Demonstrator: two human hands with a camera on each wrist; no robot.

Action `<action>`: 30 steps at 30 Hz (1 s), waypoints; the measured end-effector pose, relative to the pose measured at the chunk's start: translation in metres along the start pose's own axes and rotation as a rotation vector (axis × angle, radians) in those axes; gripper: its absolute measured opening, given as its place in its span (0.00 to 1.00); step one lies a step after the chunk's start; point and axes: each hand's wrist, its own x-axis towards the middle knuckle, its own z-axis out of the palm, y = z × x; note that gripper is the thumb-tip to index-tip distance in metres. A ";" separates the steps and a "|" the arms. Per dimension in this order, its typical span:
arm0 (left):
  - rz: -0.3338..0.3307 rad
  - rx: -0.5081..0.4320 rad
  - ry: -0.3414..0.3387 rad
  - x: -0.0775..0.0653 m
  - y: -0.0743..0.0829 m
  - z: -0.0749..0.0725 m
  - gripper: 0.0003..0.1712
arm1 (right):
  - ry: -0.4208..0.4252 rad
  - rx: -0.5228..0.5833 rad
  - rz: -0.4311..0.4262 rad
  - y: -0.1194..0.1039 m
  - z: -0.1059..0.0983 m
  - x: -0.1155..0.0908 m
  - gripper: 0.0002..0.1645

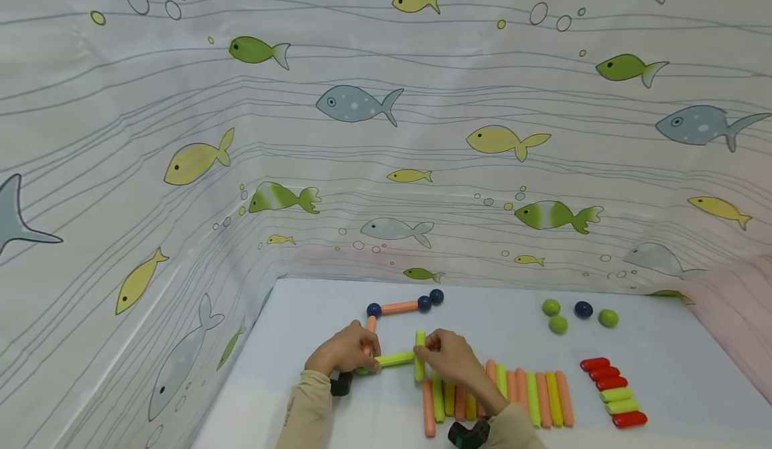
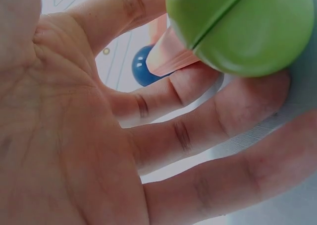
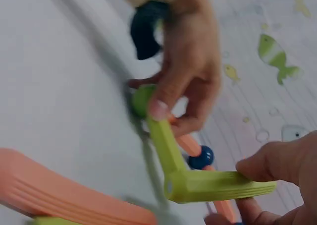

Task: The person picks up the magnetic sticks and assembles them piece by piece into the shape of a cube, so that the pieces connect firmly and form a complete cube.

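Observation:
My left hand (image 1: 344, 350) grips a green ball (image 2: 237, 31) between thumb and fingers. From that ball one yellow-green rod (image 3: 166, 143) runs toward the right hand, and an orange rod (image 2: 171, 54) runs off to a navy ball (image 2: 143, 66). Between thumb and fingertips, my right hand (image 1: 449, 356) pinches a second yellow-green rod (image 3: 230, 185). Its side near one end touches the tip of the first rod, at roughly a right angle. Further back, another orange rod (image 1: 399, 307) joins the navy ball to a second navy ball (image 1: 425, 303), with a third navy ball (image 1: 437, 295) beside it.
A row of orange, yellow and green rods (image 1: 532, 399) lies below and right of the right hand. Several short red and green pieces (image 1: 615, 394) stand in a column further right. Loose green balls (image 1: 558, 324) and a navy ball (image 1: 583, 309) lie behind. A fish-patterned sheet (image 1: 446, 187) encloses the white table.

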 end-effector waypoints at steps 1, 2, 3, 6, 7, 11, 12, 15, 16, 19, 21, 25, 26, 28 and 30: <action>0.004 -0.008 -0.003 0.000 0.000 -0.001 0.12 | -0.008 0.048 0.019 0.001 -0.005 0.005 0.19; 0.006 -0.015 -0.007 0.000 -0.001 -0.001 0.12 | -0.009 0.080 0.047 0.004 -0.009 0.010 0.20; 0.005 -0.022 -0.008 0.000 -0.002 -0.001 0.12 | 0.001 0.107 0.075 0.006 -0.012 0.016 0.21; 0.006 -0.034 -0.012 0.001 -0.004 -0.001 0.12 | 0.042 0.158 0.151 0.014 -0.016 0.035 0.22; 0.007 -0.038 -0.014 0.001 -0.005 -0.001 0.12 | 0.058 0.164 0.169 0.017 -0.017 0.041 0.22; 0.020 -0.061 -0.024 0.003 -0.009 0.000 0.11 | 0.094 0.174 0.219 0.028 -0.013 0.056 0.21; 0.024 -0.066 -0.026 0.003 -0.009 0.000 0.11 | 0.098 0.174 0.227 0.030 -0.011 0.058 0.20; 0.028 -0.082 -0.028 0.003 -0.011 -0.001 0.10 | 0.102 0.152 0.226 0.033 -0.005 0.062 0.21; 0.029 -0.086 -0.028 0.003 -0.010 -0.001 0.10 | 0.107 0.141 0.225 0.033 -0.004 0.062 0.22; 0.028 -0.091 -0.028 0.004 -0.010 -0.001 0.10 | 0.114 0.107 0.225 0.032 -0.002 0.062 0.22; 0.025 -0.090 -0.027 0.003 -0.009 -0.001 0.10 | 0.119 0.097 0.233 0.031 0.000 0.061 0.22; 0.013 -0.089 -0.025 0.002 -0.008 -0.001 0.11 | 0.134 0.098 0.242 0.031 0.002 0.062 0.23; 0.009 -0.089 -0.024 0.002 -0.007 -0.001 0.11 | 0.139 0.097 0.239 0.032 0.003 0.062 0.23; 0.001 -0.084 -0.021 0.001 -0.006 -0.001 0.11 | 0.149 0.106 0.253 0.033 0.004 0.063 0.24; -0.009 -0.076 -0.013 0.001 -0.003 -0.001 0.11 | 0.158 0.111 0.257 0.035 0.004 0.063 0.24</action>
